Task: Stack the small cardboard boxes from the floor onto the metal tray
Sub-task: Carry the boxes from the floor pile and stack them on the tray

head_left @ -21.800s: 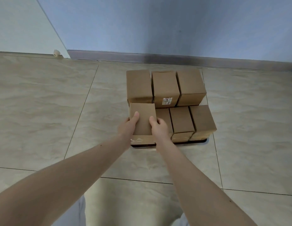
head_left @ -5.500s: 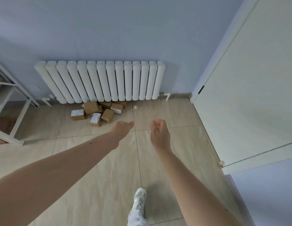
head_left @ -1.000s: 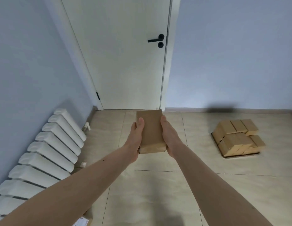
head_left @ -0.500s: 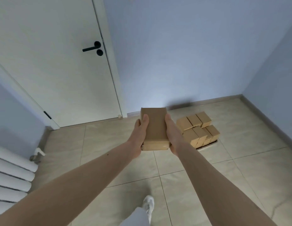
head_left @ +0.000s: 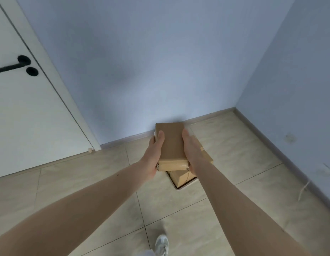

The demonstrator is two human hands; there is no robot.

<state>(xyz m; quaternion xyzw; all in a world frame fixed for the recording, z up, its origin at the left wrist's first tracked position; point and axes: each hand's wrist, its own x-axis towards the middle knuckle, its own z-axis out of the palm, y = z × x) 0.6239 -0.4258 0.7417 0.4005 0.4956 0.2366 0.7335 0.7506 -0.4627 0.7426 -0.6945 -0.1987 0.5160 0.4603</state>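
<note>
While the pale blue-grey wall [head_left: 160, 61] is filling more of the view than half a second ago, the white door [head_left: 22, 111] with its black lever handle [head_left: 12, 67] is sliding off toward the left edge, and the radiator seen earlier is no longer showing. Glossy beige floor tiles [head_left: 225, 215] with thin dark grout lines are spreading across the lower half, meeting a grey skirting board [head_left: 271, 143] at the room's corner on the right.

Both bare forearms are reaching forward, nearly straight, converging on the plain brown rectangular cardboard box [head_left: 171, 145] — it is being carried in the air at the middle of the view, its long top face smooth and matte, its near end showing a taped seam. The left hand [head_left: 154, 156] is gripping the box's left side with the thumb lying over the top face; the right hand [head_left: 192, 154] is pressing the right side, thumb likewise on top, fingers hidden underneath.

Behind and below the carried box, the stacked brown cardboard boxes [head_left: 180, 177] are now mostly hidden by it, where before they sat clear to the right. Only a near corner of the pale metal tray [head_left: 179, 189] is peeking out on the floor — rounded, with a thin raised rim. A white sneaker [head_left: 161, 244] is showing at the bottom edge.
</note>
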